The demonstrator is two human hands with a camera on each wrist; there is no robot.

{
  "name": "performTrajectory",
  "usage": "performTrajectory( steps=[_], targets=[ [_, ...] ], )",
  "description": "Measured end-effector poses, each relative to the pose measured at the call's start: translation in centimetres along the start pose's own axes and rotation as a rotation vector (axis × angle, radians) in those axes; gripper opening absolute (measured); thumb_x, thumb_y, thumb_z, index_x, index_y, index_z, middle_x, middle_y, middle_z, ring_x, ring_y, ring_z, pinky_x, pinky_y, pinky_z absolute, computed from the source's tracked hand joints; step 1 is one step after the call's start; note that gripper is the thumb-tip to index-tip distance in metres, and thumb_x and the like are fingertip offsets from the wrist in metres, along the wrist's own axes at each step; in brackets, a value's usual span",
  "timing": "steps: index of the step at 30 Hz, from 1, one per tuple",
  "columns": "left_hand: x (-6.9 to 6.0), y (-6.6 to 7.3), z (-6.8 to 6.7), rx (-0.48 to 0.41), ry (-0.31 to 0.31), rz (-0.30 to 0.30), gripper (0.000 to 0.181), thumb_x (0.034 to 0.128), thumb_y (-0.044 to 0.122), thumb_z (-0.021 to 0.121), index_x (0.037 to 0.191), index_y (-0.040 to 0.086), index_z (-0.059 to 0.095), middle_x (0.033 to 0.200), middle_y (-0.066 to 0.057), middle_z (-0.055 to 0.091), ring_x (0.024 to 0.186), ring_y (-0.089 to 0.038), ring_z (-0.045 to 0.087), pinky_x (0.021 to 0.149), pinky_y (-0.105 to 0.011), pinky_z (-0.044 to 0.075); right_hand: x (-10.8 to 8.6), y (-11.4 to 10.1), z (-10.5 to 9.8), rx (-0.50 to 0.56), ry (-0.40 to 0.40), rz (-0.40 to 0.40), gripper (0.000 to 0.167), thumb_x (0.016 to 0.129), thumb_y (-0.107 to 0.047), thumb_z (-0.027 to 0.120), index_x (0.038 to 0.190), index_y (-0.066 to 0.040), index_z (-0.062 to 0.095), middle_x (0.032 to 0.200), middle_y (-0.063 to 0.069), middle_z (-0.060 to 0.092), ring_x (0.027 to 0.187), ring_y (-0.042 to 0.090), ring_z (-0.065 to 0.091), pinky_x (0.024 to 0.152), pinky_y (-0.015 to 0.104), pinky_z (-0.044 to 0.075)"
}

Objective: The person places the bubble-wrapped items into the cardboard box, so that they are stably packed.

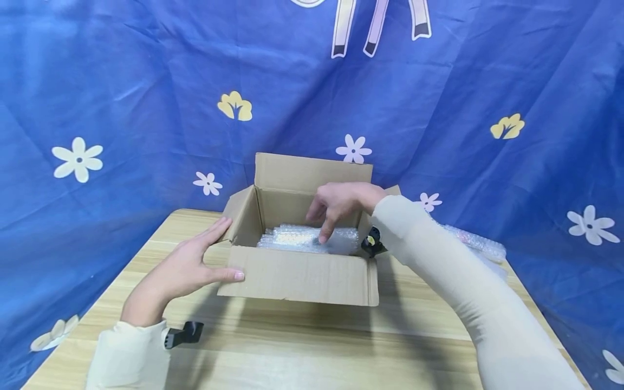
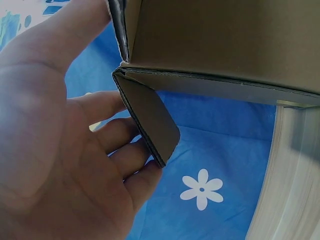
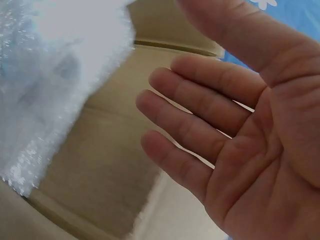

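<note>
- Though the right sleeve (image 1: 453,276) covers part of one, I count four flaps (image 1: 297,276) on a single box (image 1: 280,208), which sits at the centre of the frame on one table (image 1: 302,352).
- I have two hands in view, and one blue cloth (image 1: 146,81) across the top bearing two yellow plants.
- Inside the box I see bubble wrap (image 1: 297,238); its layers overlap, so I cannot count the packs. At the right of the frame lie more wrapped things (image 1: 480,244), too covered to count.
- The wrap looks clear, silvery and shiny, with ragged edges; the box is plain brown cardboard.
- The wrap's long axis runs left to right, along the box's longer side. The box opens upward, back flap raised, front flap folded toward the bottom.
- I see the left hand (image 1: 180,271) spread wide, fingers against the left flap's outside, thumb at the front flap's left end.
- The right hand (image 1: 338,203), over the box, holds nothing, fingers loosely extended; whether its thumb touches the wrap, I cannot tell.
</note>
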State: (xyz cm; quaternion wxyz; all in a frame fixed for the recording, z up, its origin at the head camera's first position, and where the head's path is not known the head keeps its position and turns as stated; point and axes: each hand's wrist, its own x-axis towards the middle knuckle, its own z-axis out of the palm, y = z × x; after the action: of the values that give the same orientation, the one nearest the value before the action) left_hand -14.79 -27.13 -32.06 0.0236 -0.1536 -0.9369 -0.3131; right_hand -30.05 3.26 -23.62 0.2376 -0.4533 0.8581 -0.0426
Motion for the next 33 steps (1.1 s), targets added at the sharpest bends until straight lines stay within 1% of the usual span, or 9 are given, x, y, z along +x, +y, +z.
performTrajectory(
  steps=[5, 10, 13, 18, 23, 26, 29, 33],
  targets=[
    [0.1, 0.0, 0.0, 0.007, -0.008, 0.004, 0.115, 0.0743, 0.061, 0.081, 0.162, 0.019, 0.019, 0.164, -0.011, 0.019, 0.144, -0.044, 0.024, 0.108, -0.067, 0.027, -2.2, 0.2, -0.6, 0.040, 0.077, -0.025, 0.064, 0.078, -0.031, 0.088, 0.130, -0.003, 0.066, 0.126, 0.009, 0.067, 0.114, 0.018, 0.064, 0.099, 0.028, 0.048],
    [0.0, -0.2, 0.2, 0.001, -0.011, -0.013, 0.116, 0.0738, 0.062, 0.080, 0.162, 0.021, 0.018, 0.164, -0.011, 0.018, 0.144, -0.044, 0.024, 0.108, -0.067, 0.027, -4.4, 0.3, -1.2, 0.111, 0.141, -0.046, 0.063, 0.079, -0.028, 0.087, 0.131, -0.001, 0.065, 0.130, 0.012, 0.065, 0.118, 0.022, 0.062, 0.101, 0.032, 0.048],
    [0.0, -0.4, 0.3, -0.001, -0.011, -0.022, 0.116, 0.0731, 0.063, 0.080, 0.162, 0.022, 0.018, 0.164, -0.010, 0.019, 0.144, -0.043, 0.024, 0.108, -0.067, 0.027, -5.8, 0.2, -1.4, 0.107, 0.180, -0.054, 0.062, 0.081, -0.030, 0.085, 0.132, -0.002, 0.065, 0.132, 0.009, 0.063, 0.120, 0.021, 0.061, 0.102, 0.035, 0.047],
    [0.0, -0.4, 0.3, -0.006, -0.014, -0.025, 0.117, 0.0734, 0.063, 0.080, 0.162, 0.022, 0.016, 0.164, -0.011, 0.018, 0.144, -0.045, 0.024, 0.108, -0.068, 0.027, -7.9, 0.3, -1.4, 0.068, 0.268, -0.074, 0.062, 0.081, -0.035, 0.084, 0.131, -0.004, 0.066, 0.131, 0.007, 0.065, 0.117, 0.023, 0.062, 0.100, 0.040, 0.048],
    [-0.1, -0.3, 0.2, -0.011, -0.018, -0.019, 0.116, 0.0749, 0.060, 0.081, 0.162, 0.019, 0.016, 0.164, -0.013, 0.017, 0.144, -0.046, 0.023, 0.107, -0.068, 0.027, -10.0, 1.0, -0.9, 0.083, 0.350, -0.064, 0.061, 0.080, -0.038, 0.085, 0.130, -0.007, 0.068, 0.127, 0.003, 0.067, 0.114, 0.020, 0.063, 0.099, 0.039, 0.049],
    [-0.1, -0.3, 0.2, -0.010, -0.021, -0.015, 0.116, 0.0752, 0.059, 0.081, 0.162, 0.018, 0.016, 0.164, -0.015, 0.016, 0.144, -0.047, 0.022, 0.108, -0.069, 0.026, -11.2, 1.6, -0.6, 0.127, 0.396, -0.061, 0.059, 0.081, -0.035, 0.085, 0.130, -0.007, 0.068, 0.126, 0.002, 0.067, 0.117, 0.017, 0.062, 0.101, 0.037, 0.048],
    [0.0, -0.3, 0.2, -0.009, -0.023, -0.016, 0.117, 0.0748, 0.060, 0.081, 0.162, 0.018, 0.015, 0.164, -0.016, 0.015, 0.144, -0.047, 0.020, 0.108, -0.069, 0.024, -12.4, 2.4, -0.3, 0.174, 0.432, -0.054, 0.058, 0.082, -0.032, 0.085, 0.130, -0.006, 0.067, 0.126, 0.004, 0.067, 0.119, 0.022, 0.061, 0.102, 0.039, 0.047],
    [0.2, -0.4, 0.3, -0.012, -0.019, -0.021, 0.118, 0.0739, 0.063, 0.080, 0.162, 0.019, 0.015, 0.164, -0.015, 0.015, 0.145, -0.046, 0.019, 0.109, -0.068, 0.023, -14.0, 3.3, 0.1, 0.180, 0.475, -0.013, 0.056, 0.082, -0.032, 0.084, 0.131, -0.010, 0.067, 0.125, 0.001, 0.068, 0.118, 0.030, 0.061, 0.102, 0.044, 0.048]
  ],
)
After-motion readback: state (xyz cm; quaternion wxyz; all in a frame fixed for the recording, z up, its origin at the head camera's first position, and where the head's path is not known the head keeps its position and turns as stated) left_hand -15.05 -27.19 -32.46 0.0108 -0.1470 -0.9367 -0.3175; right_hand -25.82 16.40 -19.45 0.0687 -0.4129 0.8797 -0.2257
